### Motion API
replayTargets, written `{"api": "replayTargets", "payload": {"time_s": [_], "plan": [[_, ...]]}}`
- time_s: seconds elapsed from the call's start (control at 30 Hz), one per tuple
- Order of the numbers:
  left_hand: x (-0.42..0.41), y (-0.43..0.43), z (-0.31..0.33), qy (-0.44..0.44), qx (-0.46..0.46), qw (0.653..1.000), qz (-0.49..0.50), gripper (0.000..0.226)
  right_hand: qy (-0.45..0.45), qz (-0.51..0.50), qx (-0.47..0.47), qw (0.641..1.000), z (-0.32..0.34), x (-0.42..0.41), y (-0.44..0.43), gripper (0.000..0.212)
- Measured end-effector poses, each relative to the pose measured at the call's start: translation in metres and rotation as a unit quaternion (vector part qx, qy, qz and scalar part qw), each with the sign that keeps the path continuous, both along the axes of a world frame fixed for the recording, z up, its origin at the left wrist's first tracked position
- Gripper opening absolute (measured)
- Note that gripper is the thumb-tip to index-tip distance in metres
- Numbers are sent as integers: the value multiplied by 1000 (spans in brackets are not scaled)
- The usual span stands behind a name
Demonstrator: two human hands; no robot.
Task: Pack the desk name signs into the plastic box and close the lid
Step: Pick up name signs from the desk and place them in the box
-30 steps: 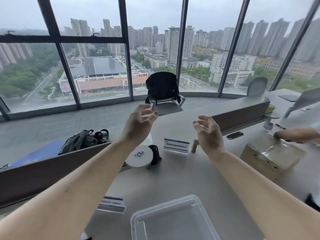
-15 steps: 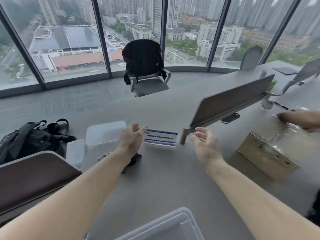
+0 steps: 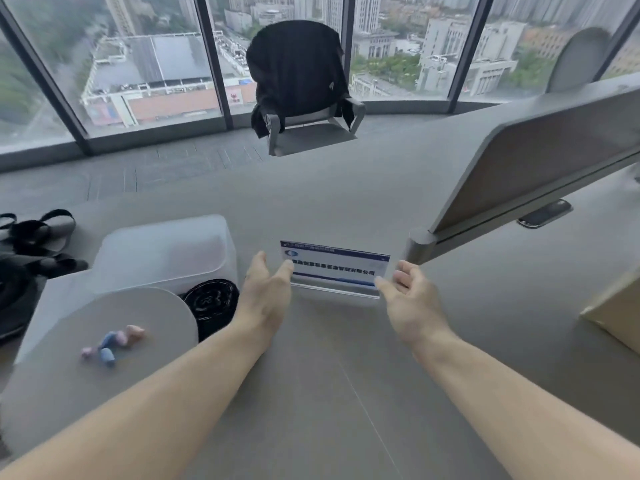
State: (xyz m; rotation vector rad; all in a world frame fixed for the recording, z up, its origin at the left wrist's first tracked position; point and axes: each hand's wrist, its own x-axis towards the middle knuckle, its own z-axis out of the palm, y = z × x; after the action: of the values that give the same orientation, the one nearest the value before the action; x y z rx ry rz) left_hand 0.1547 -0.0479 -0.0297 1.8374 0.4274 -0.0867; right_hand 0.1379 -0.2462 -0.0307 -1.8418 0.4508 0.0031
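Observation:
A clear acrylic desk name sign point(image 3: 334, 268) with a blue and white card stands upright on the grey desk point(image 3: 339, 375). My left hand point(image 3: 266, 292) is at its left end, fingers apart, with the fingertips touching that edge. My right hand point(image 3: 410, 301) is at its right end, fingers spread, with the fingertips at the lower right corner. Neither hand is closed around the sign. The plastic box for packing is out of the frame.
A frosted plastic container point(image 3: 166, 254) lies upside down at the left, a black roll point(image 3: 211, 303) in front of it. A round grey disc point(image 3: 114, 327) carries small coloured pieces. A desk divider point(image 3: 533, 168) rises at the right, a cardboard box point(image 3: 616, 313) below it. A black-draped chair point(image 3: 301, 91) stands beyond.
My view has moved forward and down toward the sign. Both hands have reached out and come in to the two ends of the name sign.

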Motion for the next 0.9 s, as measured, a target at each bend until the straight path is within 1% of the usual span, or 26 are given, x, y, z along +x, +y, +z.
{"api": "replayTargets", "payload": {"time_s": [0.1, 0.2, 0.27, 0.37, 0.43, 0.53, 0.67, 0.73, 0.83, 0.9], "plan": [[24, -9, -33, -1, 21, 1000, 7, 74, 11, 14, 22, 1000, -25, 19, 5, 77], [44, -15, -55, 2, 44, 999, 8, 78, 17, 24, 44, 999, -47, 34, 8, 78], [57, -16, -69, 2, 38, 999, 1, 72, 17, 24, 42, 999, -59, 42, 9, 69], [72, -18, -78, -17, 43, 999, -12, 49, 14, 10, 57, 998, -73, 51, 10, 53], [80, -17, -78, -25, 69, 997, -10, 34, 9, 8, 81, 997, -78, 54, 11, 44], [83, -15, -77, -27, 120, 992, 4, 15, -7, -12, 106, 994, -79, 55, 11, 41], [52, -17, -69, -65, 117, 991, -2, 17, -27, -63, 138, 988, -71, 42, 4, 22], [25, -18, -55, -90, 104, 990, -23, 18, -29, -93, 157, 983, -58, 28, -5, 19], [-18, -13, -27, -132, 82, 985, -79, 16, -42, -123, 227, 965, -32, 1, -12, 19], [-42, -7, -8, -151, 62, 981, -104, 11, -49, -155, 267, 950, -17, -15, -13, 7]]}}
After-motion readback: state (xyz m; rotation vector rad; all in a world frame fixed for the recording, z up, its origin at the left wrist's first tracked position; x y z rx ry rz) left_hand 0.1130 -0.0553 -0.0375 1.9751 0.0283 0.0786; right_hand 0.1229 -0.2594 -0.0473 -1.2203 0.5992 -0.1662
